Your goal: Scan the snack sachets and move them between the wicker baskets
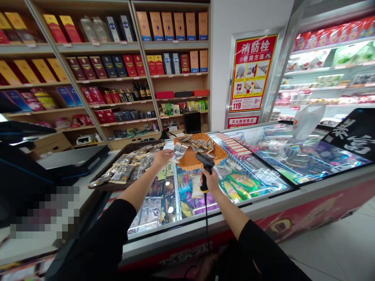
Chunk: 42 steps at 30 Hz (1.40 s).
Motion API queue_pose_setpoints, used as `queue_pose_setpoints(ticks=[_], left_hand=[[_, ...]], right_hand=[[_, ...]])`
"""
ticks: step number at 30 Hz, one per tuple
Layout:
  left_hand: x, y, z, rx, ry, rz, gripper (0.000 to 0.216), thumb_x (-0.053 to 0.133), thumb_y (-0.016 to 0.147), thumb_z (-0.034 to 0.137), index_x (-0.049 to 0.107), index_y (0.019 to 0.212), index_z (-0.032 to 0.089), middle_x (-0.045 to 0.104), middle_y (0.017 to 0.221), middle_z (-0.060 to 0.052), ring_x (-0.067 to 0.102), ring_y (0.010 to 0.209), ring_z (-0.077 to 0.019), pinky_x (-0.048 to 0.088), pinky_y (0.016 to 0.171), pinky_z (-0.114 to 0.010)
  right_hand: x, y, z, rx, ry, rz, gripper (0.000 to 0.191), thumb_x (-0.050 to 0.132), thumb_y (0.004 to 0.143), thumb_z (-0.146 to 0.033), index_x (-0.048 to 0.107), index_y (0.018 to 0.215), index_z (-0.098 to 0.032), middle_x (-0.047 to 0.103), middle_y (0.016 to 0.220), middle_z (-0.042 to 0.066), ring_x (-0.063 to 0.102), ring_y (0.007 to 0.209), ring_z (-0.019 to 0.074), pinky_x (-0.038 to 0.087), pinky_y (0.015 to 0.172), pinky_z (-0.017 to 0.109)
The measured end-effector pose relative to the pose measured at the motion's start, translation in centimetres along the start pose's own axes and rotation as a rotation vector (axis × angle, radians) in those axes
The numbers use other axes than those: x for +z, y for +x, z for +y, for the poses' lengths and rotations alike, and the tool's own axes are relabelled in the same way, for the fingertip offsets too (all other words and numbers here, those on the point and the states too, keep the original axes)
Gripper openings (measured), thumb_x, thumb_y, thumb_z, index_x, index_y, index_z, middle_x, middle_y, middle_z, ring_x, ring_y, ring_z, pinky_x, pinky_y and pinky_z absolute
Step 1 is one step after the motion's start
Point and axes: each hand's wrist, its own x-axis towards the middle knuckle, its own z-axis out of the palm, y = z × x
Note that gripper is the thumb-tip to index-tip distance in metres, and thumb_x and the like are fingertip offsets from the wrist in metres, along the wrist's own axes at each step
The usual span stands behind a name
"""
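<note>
Foil snack packet (178,151), pinched in the left hand (162,158) fingers beside the wicker basket (190,160) near the freezer's (263,201) far edge. Right hand (210,182) fingers are wrapped round a black scanner (205,160). Risks: the thin pinch may let the packet slip onto the glass, and the trailing cable (206,218) may snag the freezer's near edge.

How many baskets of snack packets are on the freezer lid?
2: an orange wicker basket beyond the barcode scanner in the right hand, and a dark wicker tray left of it, by the left hand holding a packet.
</note>
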Motion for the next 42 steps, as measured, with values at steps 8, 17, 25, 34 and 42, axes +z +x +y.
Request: queue_pose_setpoints(ticks=[8,17,25,34,42], left_hand=[[-1.2,-1.6,-3.0,-0.075,-0.055,0.201,0.012,0.064,0.068,0.02,0.069,0.079,0.02,0.074,0.081,-0.005,0.069,0.083,-0.0224,0.052,0.08,-0.034],[-0.6,-1.8,-2.4,-0.079,-0.042,0.102,0.005,0.064,0.064,0.015,0.064,0.068,0.018,0.073,0.077,-0.004,0.069,0.079,-0.0219,0.052,0.077,-0.032],[-0.8,-2.4,-1.2,-0.095,0.086,0.064,0.004,0.065,0.067,0.014,0.065,0.066,0.017,0.074,0.08,-0.006,0.069,0.083,-0.0243,0.052,0.078,-0.032],[-0.8,-2.6,-1.3,-0.02,0.097,0.169,0.016,0.058,0.075,0.014,0.069,0.085,0.018,0.073,0.092,-0.005,0.068,0.091,-0.0201,0.052,0.085,-0.03],[-2.3,-4.1,-0.3,-0.28,0.503,0.576,0.043,0.049,0.075,0.007,0.073,0.104,0.028,0.059,0.126,-0.01,0.046,0.126,-0.0339,0.012,0.111,-0.065]], right_hand=[[4.6,-3.2,2.2,0.015,0.027,-0.13,0.03,0.065,0.071,-0.044,0.044,0.074,-0.022,0.052,0.053,-0.008,0.044,0.032,0.0083,0.034,0.031,0.021],[4.6,-4.6,1.7,0.06,0.066,-0.269,0.03,0.065,0.073,-0.044,0.044,0.079,-0.023,0.053,0.057,-0.009,0.045,0.034,0.0072,0.036,0.034,0.021],[4.5,-4.7,1.7,0.057,0.095,-0.278,0.031,0.066,0.073,-0.044,0.045,0.078,-0.022,0.054,0.057,-0.008,0.046,0.034,0.0074,0.036,0.033,0.021],[4.3,-4.6,2.0,0.023,0.126,-0.272,0.029,0.068,0.074,-0.042,0.048,0.074,-0.021,0.055,0.057,-0.007,0.047,0.034,0.0075,0.036,0.032,0.021],[3.8,-4.4,1.5,0.025,0.12,-0.12,0.031,0.069,0.071,-0.043,0.048,0.079,-0.022,0.054,0.055,-0.008,0.045,0.033,0.008,0.037,0.033,0.021]])
